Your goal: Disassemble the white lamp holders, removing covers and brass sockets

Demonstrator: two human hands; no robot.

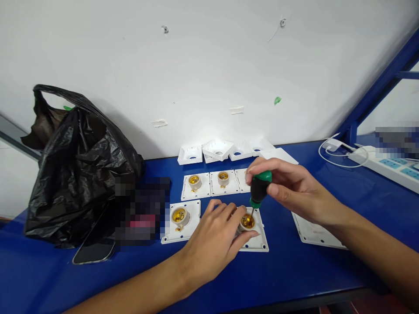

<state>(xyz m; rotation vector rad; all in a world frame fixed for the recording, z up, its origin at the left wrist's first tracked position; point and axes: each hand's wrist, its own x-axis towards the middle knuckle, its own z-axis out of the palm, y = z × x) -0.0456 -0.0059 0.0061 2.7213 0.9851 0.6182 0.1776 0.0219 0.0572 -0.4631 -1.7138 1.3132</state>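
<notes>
My right hand (291, 187) grips a screwdriver (259, 189) by its green and black handle. The driver's shaft points down into the brass inside of a lamp socket (246, 221). Around that socket, thumb and fingers closed on its sides, is my left hand (216, 240). The socket sits on a square white plate (260, 240), partly covered by my left hand. Just left of it lies another white plate (166, 236) bearing a lamp socket (180, 216). Behind stand more plates with a lamp socket (194, 181) and a lamp socket (223, 178); a third plate (241, 182) is partly hidden.
White square covers (190, 155) are lined up against the wall. A black plastic bag (85, 161) and a phone (94, 248) are at left. At right lie a white panel (317, 235), a power strip (382, 165) and a white cable (343, 165) on the blue table (275, 279).
</notes>
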